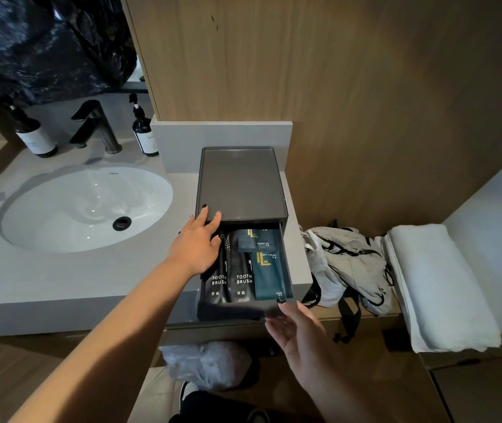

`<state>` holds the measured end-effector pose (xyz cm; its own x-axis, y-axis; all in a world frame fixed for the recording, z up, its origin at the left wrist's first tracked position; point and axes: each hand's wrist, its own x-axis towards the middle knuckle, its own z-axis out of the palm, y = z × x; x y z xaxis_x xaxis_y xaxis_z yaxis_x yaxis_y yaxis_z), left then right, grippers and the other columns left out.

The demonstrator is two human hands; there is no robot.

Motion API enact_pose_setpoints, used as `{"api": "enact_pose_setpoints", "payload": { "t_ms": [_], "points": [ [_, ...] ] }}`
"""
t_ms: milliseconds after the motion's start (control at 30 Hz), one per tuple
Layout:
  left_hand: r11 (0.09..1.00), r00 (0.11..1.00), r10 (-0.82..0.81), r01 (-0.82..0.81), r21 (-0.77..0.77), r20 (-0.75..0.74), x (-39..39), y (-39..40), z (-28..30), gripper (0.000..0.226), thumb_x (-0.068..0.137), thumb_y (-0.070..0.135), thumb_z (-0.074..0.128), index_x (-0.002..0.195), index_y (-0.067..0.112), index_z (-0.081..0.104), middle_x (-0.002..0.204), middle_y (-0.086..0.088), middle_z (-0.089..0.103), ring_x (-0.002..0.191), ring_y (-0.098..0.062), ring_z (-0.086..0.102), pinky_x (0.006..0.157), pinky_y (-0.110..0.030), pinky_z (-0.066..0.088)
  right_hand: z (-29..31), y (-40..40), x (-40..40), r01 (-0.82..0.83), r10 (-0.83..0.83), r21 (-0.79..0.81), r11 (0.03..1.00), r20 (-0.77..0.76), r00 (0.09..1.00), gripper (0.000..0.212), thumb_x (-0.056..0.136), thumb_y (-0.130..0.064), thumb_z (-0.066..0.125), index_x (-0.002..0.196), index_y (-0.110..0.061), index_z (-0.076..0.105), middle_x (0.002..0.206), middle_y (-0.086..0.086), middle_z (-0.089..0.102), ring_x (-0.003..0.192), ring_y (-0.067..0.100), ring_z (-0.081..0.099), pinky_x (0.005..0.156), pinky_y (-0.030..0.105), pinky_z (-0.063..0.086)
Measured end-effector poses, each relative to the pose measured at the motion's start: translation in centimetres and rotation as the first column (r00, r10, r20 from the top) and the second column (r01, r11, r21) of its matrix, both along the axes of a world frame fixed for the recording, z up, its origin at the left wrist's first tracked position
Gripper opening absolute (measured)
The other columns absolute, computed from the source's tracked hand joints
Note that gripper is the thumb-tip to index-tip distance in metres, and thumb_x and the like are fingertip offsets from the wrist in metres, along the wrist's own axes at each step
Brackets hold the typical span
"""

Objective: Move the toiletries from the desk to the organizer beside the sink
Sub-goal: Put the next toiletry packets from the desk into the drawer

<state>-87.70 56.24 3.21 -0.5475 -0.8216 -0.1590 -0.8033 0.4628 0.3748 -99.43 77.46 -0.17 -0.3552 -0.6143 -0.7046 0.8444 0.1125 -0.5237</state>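
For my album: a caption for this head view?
Both hands at the open organizer drawer of toothbrush packets beside the sink.

Printed packets in the open drawer (274, 311)

Two black packets (217, 280) (243, 280) read "TOOTH BRUSH"; teal ones in the drawer read "SHOWER CAP" (259, 241) and "COMB" (268, 277).

Leftmost toothbrush packet (213, 282) partly under left hand (196, 245)

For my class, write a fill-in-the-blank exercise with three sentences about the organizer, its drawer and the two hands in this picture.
1. The organizer's drawer is pulled ____.
2. Two black packets in the drawer read TOOTH ____.
3. The left hand rests on the organizer, which stands to the ____ of the sink, while the right hand touches the drawer's front.

Missing words: open; BRUSH; right
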Motion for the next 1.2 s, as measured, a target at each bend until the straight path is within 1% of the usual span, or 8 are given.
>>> {"api": "enact_pose_setpoints", "payload": {
  "t_ms": [233, 333, 400, 467, 533, 633, 867, 1200],
  "points": [
    [1.0, 1.0, 0.011, -0.011, 0.023, -0.012, 0.2, 1.2, -0.2, 0.066, 0.099, 0.031, 0.043, 0.153, 0.029, 0.004, 0.161, -0.006, -0.009, 0.149, -0.029, 0.0, 0.119, -0.045, 0.014, -0.4, 1.2, -0.3, -0.061, 0.061, 0.011, 0.998, -0.021, 0.998, 0.051, 0.088, 0.0, 0.058, 0.136, 0.0, 0.042, 0.102, 0.023, 0.061, 0.085, 0.029, 0.063, 0.08, 0.038, 0.056],
    [1.0, 0.998, 0.018, -0.017, 0.022, -0.054, 0.6, 1.9, 0.3, 0.065, 0.099, 0.031, 0.042, 0.154, 0.025, 0.008, 0.162, -0.008, -0.006, 0.149, -0.026, -0.002, 0.12, -0.042, 0.011, 0.5, 1.3, -0.9, -0.167, 0.201, 0.166, 0.972, -0.217, 0.955, 0.05, 0.087, -0.01, 0.063, 0.134, -0.006, 0.045, 0.105, 0.017, 0.06, 0.095, 0.027, 0.06, 0.088, 0.041, 0.053],
    [0.999, 0.991, 0.039, -0.037, 0.023, -0.126, 1.3, 2.5, 0.7, 0.065, 0.099, 0.03, 0.044, 0.154, 0.022, 0.011, 0.162, -0.009, 0.0, 0.149, -0.024, 0.001, 0.12, -0.037, 0.01, 1.7, 1.3, -1.6, -0.2, 0.382, 0.392, 0.898, -0.469, 0.796, 0.06, 0.087, -0.022, 0.066, 0.14, -0.013, 0.04, 0.125, 0.011, 0.05, 0.108, 0.021, 0.052, 0.095, 0.039, 0.046],
    [0.998, 0.981, 0.055, -0.052, 0.02, -0.183, 2.2, 3.1, 1.2, 0.065, 0.098, 0.03, 0.046, 0.153, 0.018, 0.013, 0.162, -0.008, 0.005, 0.149, -0.021, 0.004, 0.118, -0.032, 0.009, 3.1, 0.8, -2.3, -0.168, 0.528, 0.524, 0.835, -0.679, 0.51, 0.07, 0.088, -0.031, 0.064, 0.147, -0.016, 0.029, 0.146, 0.008, 0.031, 0.128, 0.022, 0.038, 0.105, 0.038, 0.035],
    [0.998, 0.976, 0.06, -0.055, 0.031, -0.207, 3.2, 3.5, 1.8, 0.065, 0.098, 0.03, 0.046, 0.153, 0.015, 0.015, 0.161, -0.008, 0.008, 0.149, -0.019, 0.005, 0.117, -0.028, 0.006, 4.7, -0.1, -2.6, -0.173, 0.526, 0.497, 0.85, -0.815, 0.244, 0.071, 0.089, -0.034, 0.062, 0.148, -0.019, 0.025, 0.152, 0.003, 0.023, 0.139, 0.019, 0.023, 0.113, 0.037, 0.023],
    [0.998, 0.973, 0.06, -0.052, 0.044, -0.221, 5.0, 3.7, 2.8, 0.064, 0.098, 0.033, 0.045, 0.153, 0.016, 0.017, 0.161, -0.006, 0.01, 0.148, -0.017, 0.006, 0.118, -0.03, 0.008, 7.2, -2.5, -2.2, -0.335, 0.453, 0.423, 0.842, -0.891, 0.013, 0.063, 0.092, -0.035, 0.058, 0.146, -0.025, 0.029, 0.151, -0.008, 0.026, 0.132, 0.001, 0.025, 0.109, 0.024, 0.02],
    [0.995, 0.955, 0.098, -0.094, 0.03, -0.281, 10.9, 3.5, 5.4, 0.065, 0.097, 0.043, 0.046, 0.152, 0.019, 0.02, 0.161, 0.0, 0.014, 0.147, -0.013, 0.011, 0.116, -0.026, 0.011, 9.8, -8.2, 3.1, -0.594, 0.431, 0.479, 0.646, -0.872, -0.233, 0.069, 0.092, -0.047, 0.052, 0.151, -0.031, 0.019, 0.157, -0.012, 0.017, 0.143, 0.011, 0.022, 0.116, 0.039, 0.026],
    [0.99, 0.963, 0.137, -0.139, 0.011, -0.233, 25.2, 1.3, 7.5, 0.066, 0.095, 0.052, 0.043, 0.151, 0.025, 0.021, 0.159, 0.005, 0.019, 0.147, -0.011, 0.014, 0.115, -0.027, 0.014, 10.3, -14.9, 14.0, -0.615, 0.428, 0.613, 0.496, -0.789, -0.442, 0.074, 0.092, -0.052, 0.049, 0.152, -0.021, 0.019, 0.159, -0.004, 0.016, 0.145, 0.012, 0.016, 0.117, 0.029, 0.013]
  ]
}}
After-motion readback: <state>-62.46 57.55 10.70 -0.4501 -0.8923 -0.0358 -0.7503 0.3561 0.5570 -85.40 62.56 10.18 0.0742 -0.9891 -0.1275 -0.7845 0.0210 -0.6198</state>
